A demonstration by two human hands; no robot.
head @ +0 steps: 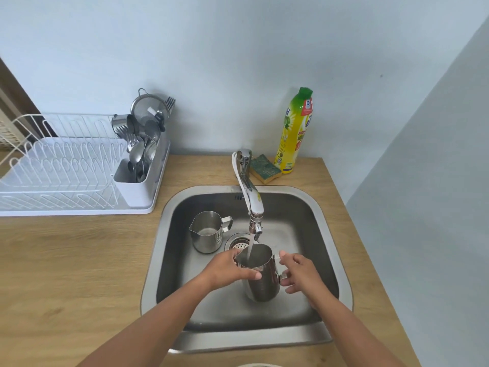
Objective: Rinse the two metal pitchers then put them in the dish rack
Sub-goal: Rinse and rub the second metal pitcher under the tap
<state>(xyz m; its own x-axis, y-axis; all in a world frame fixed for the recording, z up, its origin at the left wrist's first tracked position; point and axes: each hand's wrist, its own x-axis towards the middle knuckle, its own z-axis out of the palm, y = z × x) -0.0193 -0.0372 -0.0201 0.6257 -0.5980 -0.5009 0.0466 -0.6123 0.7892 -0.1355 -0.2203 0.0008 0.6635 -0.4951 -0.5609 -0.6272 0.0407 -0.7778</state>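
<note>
Early going: rinsing first pitcher (260, 284) under tap (250, 192), water (250, 247) falling straight into its open mouth. Held upright over near middle of sink (158, 260) by left hand (230, 268), curled round upper body just under rim. Right hand (299, 274) just right of it at the handle, loosely spread either side of the loop, not seen closed on it. Second pitcher (207, 234) upright on sink floor, far left of drain, apart from the held one and out of the stream; probably unrinsed. Neither pitcher in rack (60, 165), as far as seen. Rack on counter (79, 260), well left of sink. Left to do, judging from this: finish this rinse, rinse the other, carry both over.

Both pitchers polished steel, smooth, rounded, with pinched spout and strap handle; likely slick when wet. Sink brushed steel, rounded corners. Rack white coated wire over pale plastic tray. Wood-grain counter. Far right: green-and-yellow sponge (265, 168), yellow plastic bottle (295, 131).
</note>
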